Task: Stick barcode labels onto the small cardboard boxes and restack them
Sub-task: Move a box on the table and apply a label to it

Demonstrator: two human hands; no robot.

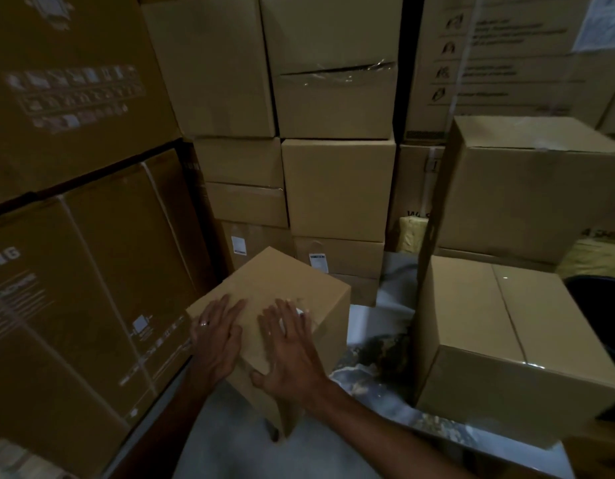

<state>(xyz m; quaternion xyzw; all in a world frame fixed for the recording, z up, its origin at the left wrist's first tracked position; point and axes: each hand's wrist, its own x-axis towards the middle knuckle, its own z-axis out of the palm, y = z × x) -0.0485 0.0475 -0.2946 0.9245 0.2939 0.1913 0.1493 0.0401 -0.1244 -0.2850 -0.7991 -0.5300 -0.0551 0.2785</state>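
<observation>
A small brown cardboard box [281, 274] stands low in the middle of the view, one corner turned toward me. My left hand [218, 335] lies flat on its top face near the left edge, fingers straight and spread. My right hand [292, 344] presses flat on the top beside it, thumb hooked over the near edge. Under the right fingertips a bit of white shows, a barcode label [300, 311], mostly hidden. Behind, two stacked boxes carry white barcode labels [239, 245] [318, 261] on their fronts.
Tall stacks of cardboard boxes [337, 188] fill the back. Large printed cartons [74, 271] wall in the left side. Two bigger boxes [506, 326] are stacked at the right. A marbled floor strip [378, 340] shows between them.
</observation>
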